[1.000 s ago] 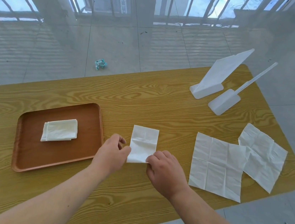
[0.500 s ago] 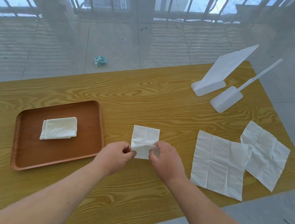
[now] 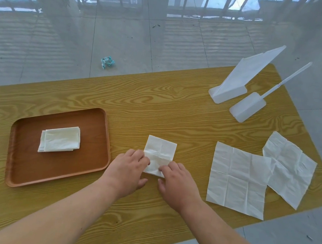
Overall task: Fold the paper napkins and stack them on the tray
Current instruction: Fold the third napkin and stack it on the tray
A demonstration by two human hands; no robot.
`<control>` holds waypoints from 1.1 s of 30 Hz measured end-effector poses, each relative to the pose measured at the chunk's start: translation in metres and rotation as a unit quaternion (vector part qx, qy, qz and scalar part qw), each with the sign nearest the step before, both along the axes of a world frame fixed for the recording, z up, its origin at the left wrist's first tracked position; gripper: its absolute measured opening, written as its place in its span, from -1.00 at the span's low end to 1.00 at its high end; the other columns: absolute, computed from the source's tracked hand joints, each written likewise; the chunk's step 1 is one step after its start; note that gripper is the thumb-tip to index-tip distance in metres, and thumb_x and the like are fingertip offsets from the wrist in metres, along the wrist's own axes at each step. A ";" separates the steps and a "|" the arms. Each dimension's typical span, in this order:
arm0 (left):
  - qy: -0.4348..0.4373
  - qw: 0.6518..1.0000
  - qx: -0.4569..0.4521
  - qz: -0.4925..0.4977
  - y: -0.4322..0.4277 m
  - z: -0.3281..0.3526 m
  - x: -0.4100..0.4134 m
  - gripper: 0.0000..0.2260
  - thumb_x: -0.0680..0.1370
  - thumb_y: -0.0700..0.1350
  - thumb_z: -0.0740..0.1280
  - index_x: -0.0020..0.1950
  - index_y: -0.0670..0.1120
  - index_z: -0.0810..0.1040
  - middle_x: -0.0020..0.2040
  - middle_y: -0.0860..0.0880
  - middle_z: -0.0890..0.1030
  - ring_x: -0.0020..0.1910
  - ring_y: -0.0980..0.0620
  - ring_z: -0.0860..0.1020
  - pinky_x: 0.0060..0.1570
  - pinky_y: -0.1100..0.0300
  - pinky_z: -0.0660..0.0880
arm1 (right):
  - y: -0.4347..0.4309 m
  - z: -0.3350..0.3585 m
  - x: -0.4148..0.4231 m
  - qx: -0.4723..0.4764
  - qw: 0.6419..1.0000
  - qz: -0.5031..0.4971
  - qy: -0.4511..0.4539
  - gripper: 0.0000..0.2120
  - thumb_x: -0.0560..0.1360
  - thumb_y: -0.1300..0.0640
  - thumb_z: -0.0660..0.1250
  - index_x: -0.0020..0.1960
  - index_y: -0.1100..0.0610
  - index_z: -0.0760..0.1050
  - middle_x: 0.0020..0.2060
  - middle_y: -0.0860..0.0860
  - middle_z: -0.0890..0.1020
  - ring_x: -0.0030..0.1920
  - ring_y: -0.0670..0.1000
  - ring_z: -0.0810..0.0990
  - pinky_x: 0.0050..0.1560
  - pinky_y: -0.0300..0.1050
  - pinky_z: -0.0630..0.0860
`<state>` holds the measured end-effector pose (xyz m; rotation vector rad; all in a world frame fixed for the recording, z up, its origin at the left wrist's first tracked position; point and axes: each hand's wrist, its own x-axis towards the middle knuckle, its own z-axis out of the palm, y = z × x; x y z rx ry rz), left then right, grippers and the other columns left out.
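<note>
Wood-grain table (image 3: 158,105); grey tiled floor (image 3: 126,36)

Your left hand (image 3: 128,169) and right hand (image 3: 177,181) press a half-folded napkin (image 3: 159,152) near the tabletop's front edge; one folded napkin (image 3: 59,141) lies in the tray (image 3: 28,174).

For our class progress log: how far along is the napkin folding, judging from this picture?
Done: one folded napkin lies on the tray. In hand: the left hand and right hand work a partly folded napkin on the table. Left: two unfolded napkins, overlapping.
</note>
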<state>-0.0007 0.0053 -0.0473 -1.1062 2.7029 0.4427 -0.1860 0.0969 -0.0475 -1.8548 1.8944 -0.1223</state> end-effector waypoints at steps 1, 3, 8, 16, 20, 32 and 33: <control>-0.011 1.000 -0.007 -0.007 -0.001 -0.001 0.000 -0.61 0.56 0.20 0.32 0.30 0.04 0.45 0.24 0.03 0.45 0.18 -0.02 0.42 0.16 0.04 0.48 | -0.001 0.000 0.000 0.000 1.000 0.004 0.001 -0.67 0.60 -0.04 0.21 0.32 0.01 0.47 0.11 -0.05 0.53 0.11 0.01 0.44 0.19 -0.05 0.47; -0.021 0.999 -0.022 -0.015 -0.003 -0.002 0.000 -0.72 0.62 0.11 0.24 0.26 0.03 0.50 0.23 0.02 0.49 0.17 -0.05 0.44 0.13 0.04 0.48 | -0.002 0.000 0.000 0.002 1.000 0.014 0.006 -0.69 0.59 -0.04 0.22 0.30 0.00 0.47 0.08 -0.05 0.53 0.09 0.02 0.44 0.17 -0.05 0.46; -0.006 1.000 -0.002 -0.009 -0.008 0.003 -0.003 -0.78 0.62 0.05 0.17 0.08 0.01 0.56 0.05 0.03 0.56 0.04 -0.04 0.47 0.06 0.05 0.47 | -0.006 0.003 -0.003 -0.006 0.998 0.025 0.049 -0.90 0.56 0.06 0.25 0.06 -0.01 0.47 -0.08 -0.06 0.47 -0.06 0.01 0.38 0.04 -0.03 0.48; 0.116 0.987 0.044 0.106 -0.019 0.019 -0.001 -0.77 0.57 0.12 0.18 0.12 0.03 0.46 -0.09 0.06 0.60 -0.13 -0.01 0.54 -0.21 0.11 0.41 | -0.025 0.014 -0.007 -0.005 0.998 -0.054 -0.030 -0.85 0.59 0.00 0.18 -0.02 0.03 0.48 -0.12 -0.06 0.48 -0.07 0.01 0.39 0.04 -0.05 0.43; 0.169 0.974 -0.015 0.150 -0.024 0.020 -0.003 -0.65 0.60 0.15 0.26 0.23 -0.07 0.45 0.09 -0.05 0.57 0.05 -0.08 0.53 0.01 0.03 0.52 | -0.035 0.018 -0.010 -0.025 0.989 -0.125 -0.072 -0.82 0.63 -0.02 0.18 0.15 0.03 0.47 -0.02 -0.07 0.52 0.03 -0.01 0.42 0.10 -0.08 0.41; 0.045 0.993 0.088 0.059 -0.028 0.005 0.013 -0.74 0.52 0.14 0.33 0.17 0.13 0.56 0.26 0.13 0.55 0.24 0.08 0.43 0.24 0.17 0.40 | -0.029 0.017 -0.013 -0.006 0.994 -0.032 -0.109 -0.90 0.48 -0.01 0.29 -0.01 -0.04 0.48 -0.07 -0.14 0.55 0.04 -0.07 0.42 0.10 -0.11 0.46; 0.053 0.990 0.099 0.083 -0.027 0.005 0.014 -0.81 0.52 0.11 0.32 0.11 0.14 0.57 0.22 0.15 0.57 0.23 0.10 0.44 0.17 0.19 0.41 | -0.028 0.016 -0.014 0.015 0.995 -0.021 -0.100 -0.86 0.48 -0.02 0.28 0.03 -0.05 0.48 -0.05 -0.14 0.56 0.04 -0.07 0.42 0.11 -0.10 0.46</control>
